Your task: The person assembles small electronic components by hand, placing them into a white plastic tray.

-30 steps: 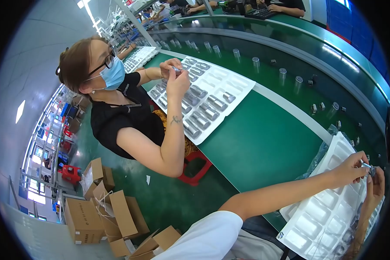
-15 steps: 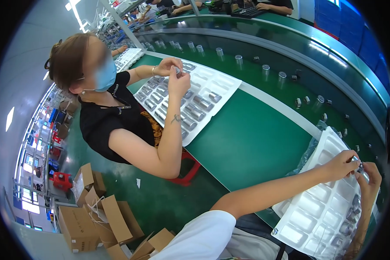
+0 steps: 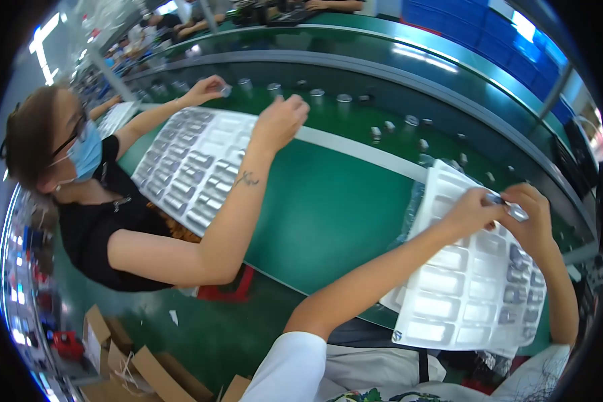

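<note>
A white tray (image 3: 430, 305) is nearest, with shiny parts (image 3: 518, 276) on its right side. Over its far end, the right hand's (image 3: 532, 216) grip holds a small shiny piece (image 3: 518, 212). The left hand's (image 3: 471, 213) fingers bend by the piece's left end; I can't tell if they pinch it. Farther off, silver cans (image 3: 317, 95) stand.

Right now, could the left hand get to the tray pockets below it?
Probably yes: the left hand is over the white tray, and nothing seems to cover the near empty pockets, but it holds a small part.
</note>
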`<action>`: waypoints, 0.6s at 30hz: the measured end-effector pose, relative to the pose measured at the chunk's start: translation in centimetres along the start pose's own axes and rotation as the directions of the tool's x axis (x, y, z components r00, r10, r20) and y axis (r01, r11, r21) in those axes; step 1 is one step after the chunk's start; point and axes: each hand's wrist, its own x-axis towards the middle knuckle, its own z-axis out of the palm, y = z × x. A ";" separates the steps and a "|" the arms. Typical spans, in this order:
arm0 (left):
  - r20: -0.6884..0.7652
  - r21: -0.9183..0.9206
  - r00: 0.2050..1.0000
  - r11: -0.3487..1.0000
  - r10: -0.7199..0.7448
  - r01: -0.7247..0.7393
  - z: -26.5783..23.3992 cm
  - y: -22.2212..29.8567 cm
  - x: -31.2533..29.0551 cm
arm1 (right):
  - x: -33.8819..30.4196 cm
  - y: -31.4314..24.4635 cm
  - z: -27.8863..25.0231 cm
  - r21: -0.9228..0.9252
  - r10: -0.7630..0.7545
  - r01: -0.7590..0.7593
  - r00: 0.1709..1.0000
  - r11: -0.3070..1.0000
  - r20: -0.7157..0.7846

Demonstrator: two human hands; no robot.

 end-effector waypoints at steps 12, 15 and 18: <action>-0.200 -0.376 0.961 0.921 -0.191 0.105 0.9 1.7 0.0 | 7.1 2.7 1.0 -0.116 0.151 -0.129 0.964 0.985 0.218; -0.125 -0.201 0.984 0.975 -0.125 0.098 -0.9 -0.6 0.3 | 12.0 7.9 6.0 -0.147 0.108 -0.092 0.989 0.985 0.098; -0.003 0.046 1.000 0.999 0.002 -0.002 -0.6 -2.5 0.7 | 14.5 11.0 10.8 -0.011 0.278 -0.279 0.949 0.960 0.152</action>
